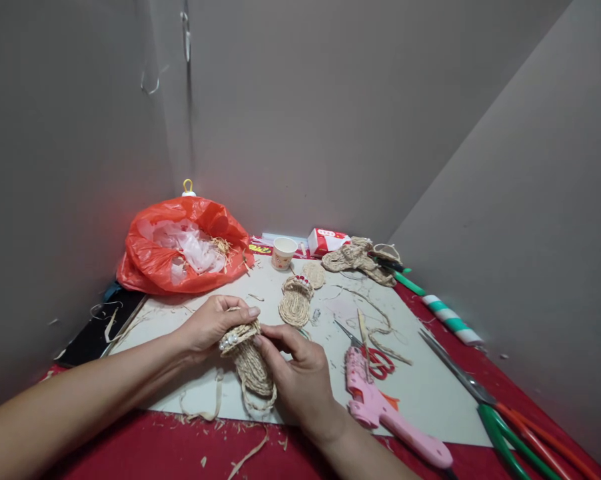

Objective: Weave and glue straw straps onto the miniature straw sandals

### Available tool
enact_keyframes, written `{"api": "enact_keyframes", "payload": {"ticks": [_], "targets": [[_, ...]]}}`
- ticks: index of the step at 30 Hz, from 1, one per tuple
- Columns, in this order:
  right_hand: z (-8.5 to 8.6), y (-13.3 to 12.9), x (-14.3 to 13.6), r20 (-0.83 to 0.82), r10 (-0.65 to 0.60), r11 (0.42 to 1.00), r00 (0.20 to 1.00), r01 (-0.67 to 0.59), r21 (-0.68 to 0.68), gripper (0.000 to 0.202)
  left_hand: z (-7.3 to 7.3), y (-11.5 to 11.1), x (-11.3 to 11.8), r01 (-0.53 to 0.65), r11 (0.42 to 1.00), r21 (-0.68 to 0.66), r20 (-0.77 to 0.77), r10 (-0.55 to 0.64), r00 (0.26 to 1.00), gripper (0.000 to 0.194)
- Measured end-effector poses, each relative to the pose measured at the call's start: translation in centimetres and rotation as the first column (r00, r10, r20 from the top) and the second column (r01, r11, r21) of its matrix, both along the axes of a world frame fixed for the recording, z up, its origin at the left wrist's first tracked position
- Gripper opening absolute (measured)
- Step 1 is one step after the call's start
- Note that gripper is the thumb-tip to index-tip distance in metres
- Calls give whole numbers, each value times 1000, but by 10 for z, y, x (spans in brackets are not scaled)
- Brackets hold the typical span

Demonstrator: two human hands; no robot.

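Observation:
A small woven straw slipper [254, 368] with white pearl beads across its strap is held up over the front of the white board. My left hand [219, 323] grips its strap end from the left, thumb on top. From the right, my right hand [298, 370] pinches the strap's side edge with thumb and fingers. A loose braided loop hangs at the slipper's near end. Behind my hands lies a second straw slipper [295, 303] with red beads on its strap, beside a round woven straw disc [314, 274].
A pink glue gun [380, 407], red-handled scissors [378, 363] and large green-handled shears [485, 393] lie at right. An orange plastic bag [138, 257] stands at back left, near a paper cup [283, 255]. More straw pieces [358, 257] and a tissue pack [326, 241] sit at the back.

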State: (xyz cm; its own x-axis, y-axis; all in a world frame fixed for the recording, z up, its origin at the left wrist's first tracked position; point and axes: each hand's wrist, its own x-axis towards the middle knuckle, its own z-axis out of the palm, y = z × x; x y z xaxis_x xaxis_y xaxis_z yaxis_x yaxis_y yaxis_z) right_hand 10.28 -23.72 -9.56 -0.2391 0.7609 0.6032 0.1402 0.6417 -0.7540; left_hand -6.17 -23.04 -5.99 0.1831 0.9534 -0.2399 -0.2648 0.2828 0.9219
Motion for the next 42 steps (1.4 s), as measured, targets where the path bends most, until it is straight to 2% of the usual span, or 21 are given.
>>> {"api": "enact_keyframes", "payload": {"ticks": [4,7,9,11,13,15,17,18,19,21,24,26,28,30,31,33,34,35,37,39,42], "targets": [[1,0,-1,-8,26,999,1000,-26,-39,13,-3,2,0,-7,1000,-9,7,7,1000,31],[7,3,1,-109,57,966,992,-82,-245,15,3,5,-3,-20,1000,15,20,20,1000,31],[11,7,3,-190,10,913,982,-87,-398,29,12,4,-5,-75,990,118,12,74,997,28],[13,12,5,-266,-57,850,962,-93,-519,45,24,-2,-6,-150,928,341,-65,183,981,20],[12,17,6,-368,-58,737,928,-209,-643,50,34,-12,-6,-144,776,614,-189,322,928,10],[10,22,6,-492,15,535,871,-422,-731,48,37,-22,-5,-22,621,783,-296,405,865,5],[10,24,6,-597,80,329,798,-587,-740,46,35,-29,-4,175,527,832,-419,387,821,14],[11,25,6,-636,79,275,768,-630,-726,43,32,-30,-4,269,492,828,-479,371,796,16],[11,26,7,-666,56,261,743,-655,-709,38,29,-31,-3,347,460,817,-530,364,766,17],[14,28,9,-703,-22,308,711,-664,-681,24,23,-29,-3,442,421,792,-597,384,704,19],[17,32,12,-718,-81,429,691,-627,-651,16,19,-26,-5,451,462,763,-626,359,692,29],[18,35,14,-719,-74,496,691,-600,-627,16,19,-23,-6,315,519,795,-533,348,772,42],[19,36,15,-713,-51,540,700,-581,-609,19,21,-19,-6,89,582,808,-377,395,838,51],[21,35,15,-691,-25,566,723,-560,-606,26,20,-13,-4,-93,696,712,-276,400,874,46],[22,34,15,-673,-13,575,740,-545,-610,32,19,-10,-3,-114,781,614,-260,337,905,39],[24,32,15,-635,5,588,772,-516,-623,44,15,-5,0,-12,930,367,-210,95,973,27],[24,30,15,-619,10,590,785,-505,-631,49,12,-3,1,80,963,257,-165,-38,986,26],[25,29,15,-607,12,588,795,-497,-639,53,9,-2,2,164,970,179,-117,-145,983,27],[25,29,14,-596,3,583,803,-486,-651,57,2,-2,3,244,962,122,-47,-240,970,28],[24,29,13,-589,-41,594,807,-454,-664,56,-2,-3,4,208,968,137,-16,-208,978,28],[17,28,11,-549,-169,653,818,-325,-684,44,-5,-3,5,63,981,184,24,-68,997,30]]}}
